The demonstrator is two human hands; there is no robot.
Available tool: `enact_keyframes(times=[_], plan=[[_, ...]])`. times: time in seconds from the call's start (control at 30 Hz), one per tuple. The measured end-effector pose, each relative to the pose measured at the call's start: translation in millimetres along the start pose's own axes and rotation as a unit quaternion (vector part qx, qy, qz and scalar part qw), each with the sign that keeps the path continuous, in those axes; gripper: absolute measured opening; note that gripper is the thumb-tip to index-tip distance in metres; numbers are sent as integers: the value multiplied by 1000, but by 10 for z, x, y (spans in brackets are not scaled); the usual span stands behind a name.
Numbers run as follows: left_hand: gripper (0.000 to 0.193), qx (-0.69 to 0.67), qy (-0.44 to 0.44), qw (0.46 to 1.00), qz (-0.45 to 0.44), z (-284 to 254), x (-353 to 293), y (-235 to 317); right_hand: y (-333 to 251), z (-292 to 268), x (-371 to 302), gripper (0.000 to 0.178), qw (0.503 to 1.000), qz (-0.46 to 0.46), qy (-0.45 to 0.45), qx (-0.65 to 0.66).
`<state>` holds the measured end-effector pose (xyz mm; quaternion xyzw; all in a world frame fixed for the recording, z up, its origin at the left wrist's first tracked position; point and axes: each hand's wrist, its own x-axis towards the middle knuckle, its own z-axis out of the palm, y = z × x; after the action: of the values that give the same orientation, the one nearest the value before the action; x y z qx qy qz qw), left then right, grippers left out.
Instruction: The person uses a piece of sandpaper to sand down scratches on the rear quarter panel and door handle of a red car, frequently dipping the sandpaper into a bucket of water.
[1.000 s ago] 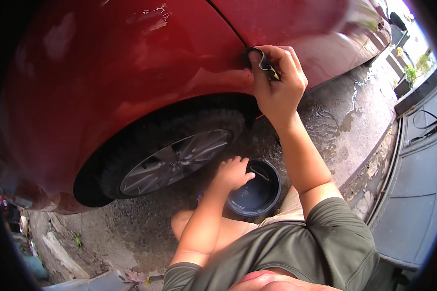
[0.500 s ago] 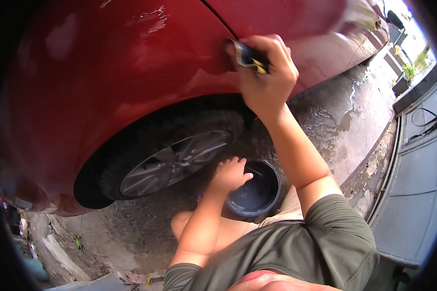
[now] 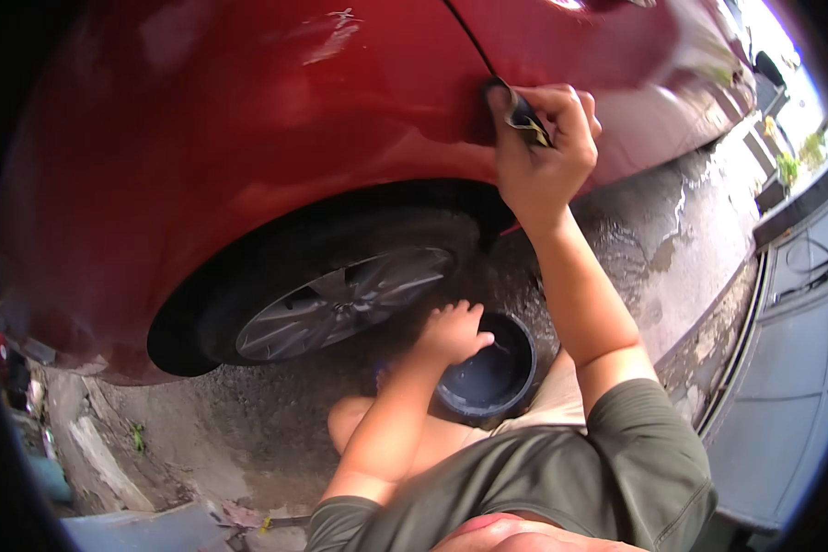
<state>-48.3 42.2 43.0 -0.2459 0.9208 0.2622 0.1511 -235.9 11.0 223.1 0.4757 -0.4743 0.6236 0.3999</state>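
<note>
My right hand (image 3: 552,152) grips a folded dark sheet (image 3: 528,120) that looks like sandpaper, with pale edges and a yellow mark. Its dark side lies against the glossy red car body (image 3: 359,120), above the wheel arch and close to a panel seam. Below is the wheel (image 3: 345,308), with a black tyre and grey spokes. My left hand (image 3: 453,333) hovers at the left rim of a round dark bucket (image 3: 527,373), holding nothing, its fingers apart. Greyish water shows inside the bucket, which stands between my legs.
Wet concrete ground (image 3: 644,230) runs alongside the car to the right. A grey metal gate (image 3: 791,368) stands at the far right, with potted plants (image 3: 787,170) beyond it. Broken slabs (image 3: 110,460) lie at the lower left.
My right hand has slid the dark sheet a little to the right along the panel, up to the seam. The left hand stays by the bucket; the whole view has shifted slightly.
</note>
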Motion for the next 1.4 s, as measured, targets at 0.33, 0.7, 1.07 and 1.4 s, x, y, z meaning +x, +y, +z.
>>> enact_keyframes(times=[0.33, 0.7, 1.07, 1.4], plan=[[62, -20, -10, 1000, 16, -69, 32, 64, -276, 198, 286, 17, 997, -71, 4, -34], [63, 16, -20, 999, 19, -112, 23, 53, -314, 269, 277, 20, 998, 35, 50, 12], [61, 20, -13, 999, 26, -124, 118, 83, -523, 402, 553, 23, 997, -6, 80, 16], [66, 5, -58, 998, -11, -213, 113, 67, -517, 403, 527, 19, 999, 17, 39, 17]])
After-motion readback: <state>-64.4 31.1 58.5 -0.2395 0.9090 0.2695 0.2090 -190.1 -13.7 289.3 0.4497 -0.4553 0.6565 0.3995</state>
